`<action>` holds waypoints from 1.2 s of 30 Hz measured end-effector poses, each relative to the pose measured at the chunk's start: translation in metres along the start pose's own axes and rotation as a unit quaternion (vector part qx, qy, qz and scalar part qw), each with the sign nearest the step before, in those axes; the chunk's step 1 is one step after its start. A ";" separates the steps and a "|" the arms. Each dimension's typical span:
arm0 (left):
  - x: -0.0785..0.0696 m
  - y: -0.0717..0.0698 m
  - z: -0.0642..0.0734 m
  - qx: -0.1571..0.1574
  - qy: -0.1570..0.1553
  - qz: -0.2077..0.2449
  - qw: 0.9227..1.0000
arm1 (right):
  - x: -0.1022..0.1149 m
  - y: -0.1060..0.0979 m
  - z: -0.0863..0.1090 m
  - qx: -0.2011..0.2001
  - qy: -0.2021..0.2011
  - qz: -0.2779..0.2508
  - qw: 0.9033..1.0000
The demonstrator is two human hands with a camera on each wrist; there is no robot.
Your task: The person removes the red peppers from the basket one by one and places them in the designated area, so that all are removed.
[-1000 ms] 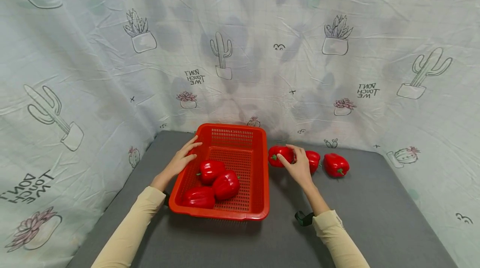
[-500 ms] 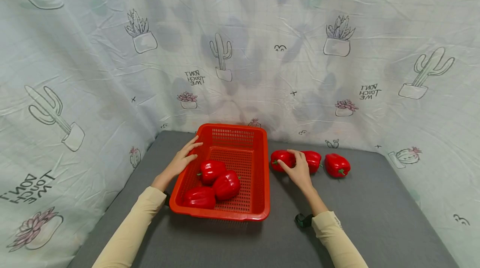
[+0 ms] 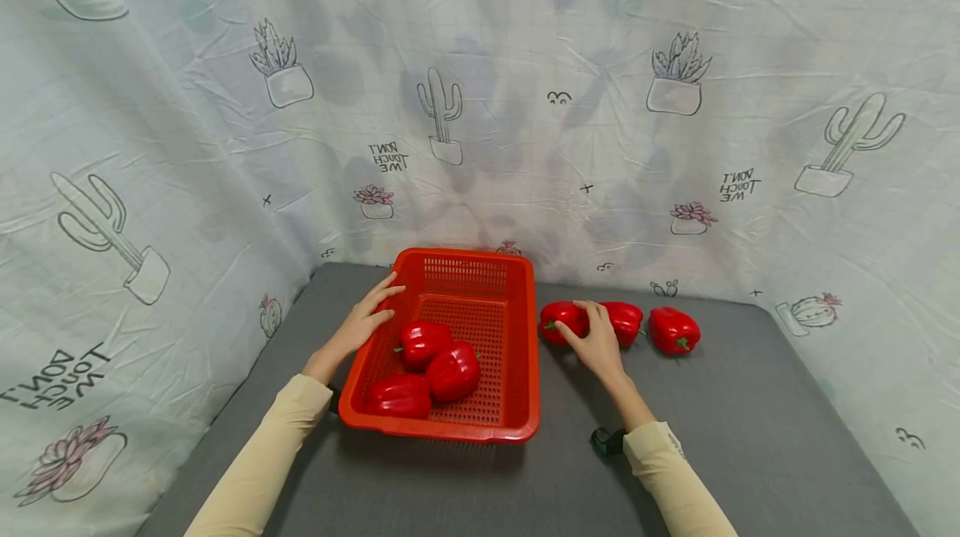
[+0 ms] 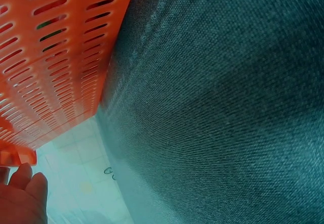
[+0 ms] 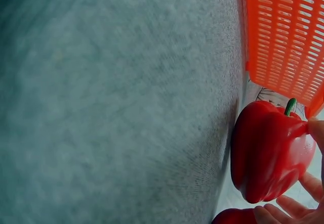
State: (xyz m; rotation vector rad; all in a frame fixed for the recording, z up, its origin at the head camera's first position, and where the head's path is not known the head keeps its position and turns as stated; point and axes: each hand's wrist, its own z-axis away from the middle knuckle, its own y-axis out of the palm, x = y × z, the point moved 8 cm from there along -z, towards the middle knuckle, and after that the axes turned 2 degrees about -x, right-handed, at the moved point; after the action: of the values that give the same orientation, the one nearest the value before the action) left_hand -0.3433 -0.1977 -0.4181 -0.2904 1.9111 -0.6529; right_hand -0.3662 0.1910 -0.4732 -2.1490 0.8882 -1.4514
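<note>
My right hand (image 3: 598, 347) holds a red bell pepper (image 3: 557, 317) beside the basket, thumb on its near side and fingers over the far side. In the right wrist view this glossy bell pepper (image 5: 266, 150) shows a short green stem, with the thumb at its upper side. My left hand (image 3: 360, 327) rests on the left rim of an orange plastic basket (image 3: 532, 353), fingers stretched over the edge. Inside the basket lie three red bell peppers (image 3: 452, 370), toward its near left. The left wrist view catches only some fingertips (image 4: 34, 186) by the rim.
Another red bell pepper (image 3: 624, 322) lies right behind my right hand's fingers, partly hidden. One more bell pepper (image 3: 673, 330) lies further right, stem toward me. A grey cloth covers the table (image 3: 720, 437). A white curtain (image 3: 487, 103) printed with cacti hangs behind.
Over the first half second the right hand brought the bell pepper slightly toward me and to the right, against its neighbour. Since then it has hardly moved. The left hand and basket stay put.
</note>
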 end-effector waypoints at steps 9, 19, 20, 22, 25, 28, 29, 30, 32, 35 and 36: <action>0.033 0.004 -0.005 -0.011 0.002 0.002 1.000 | 0.001 -0.005 0.000 -0.006 -0.017 0.008 1.000; 0.042 0.005 -0.005 -0.012 0.010 -0.002 1.000 | 0.003 -0.009 -0.001 -0.008 -0.016 0.020 1.000; 0.042 0.005 -0.005 -0.011 0.009 -0.003 1.000 | 0.003 -0.010 -0.001 -0.008 -0.015 0.021 1.000; 0.042 0.005 -0.005 -0.011 0.008 -0.004 1.000 | 0.003 -0.010 -0.002 -0.006 -0.010 0.020 1.000; 0.042 0.005 -0.005 -0.011 0.007 -0.004 1.000 | 0.004 -0.012 -0.003 -0.004 -0.008 0.017 1.000; 0.043 0.005 -0.005 -0.012 0.009 -0.004 1.000 | 0.006 -0.015 -0.005 -0.004 -0.007 0.022 1.000; 0.043 0.006 -0.005 -0.013 0.011 -0.005 1.000 | 0.007 -0.016 -0.005 -0.004 -0.007 0.024 1.000; 0.043 0.006 -0.005 -0.013 0.012 -0.005 1.000 | 0.008 -0.016 -0.006 -0.003 -0.007 0.027 1.000; 0.043 0.006 -0.005 -0.013 0.012 -0.005 1.000 | 0.011 -0.018 -0.008 -0.004 -0.007 0.032 0.999; 0.043 0.006 -0.005 -0.014 0.011 -0.001 1.000 | 0.017 -0.021 -0.010 -0.008 -0.009 0.035 0.999; 0.043 0.005 -0.005 -0.014 0.011 -0.001 1.000 | 0.020 -0.022 -0.011 -0.012 -0.013 0.036 0.999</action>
State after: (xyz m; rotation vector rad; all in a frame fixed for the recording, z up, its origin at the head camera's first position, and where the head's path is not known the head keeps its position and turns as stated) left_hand -0.3658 -0.2121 -0.4523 -0.3037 1.9421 -0.6325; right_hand -0.3649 0.1935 -0.4417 -2.1255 0.9676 -1.3812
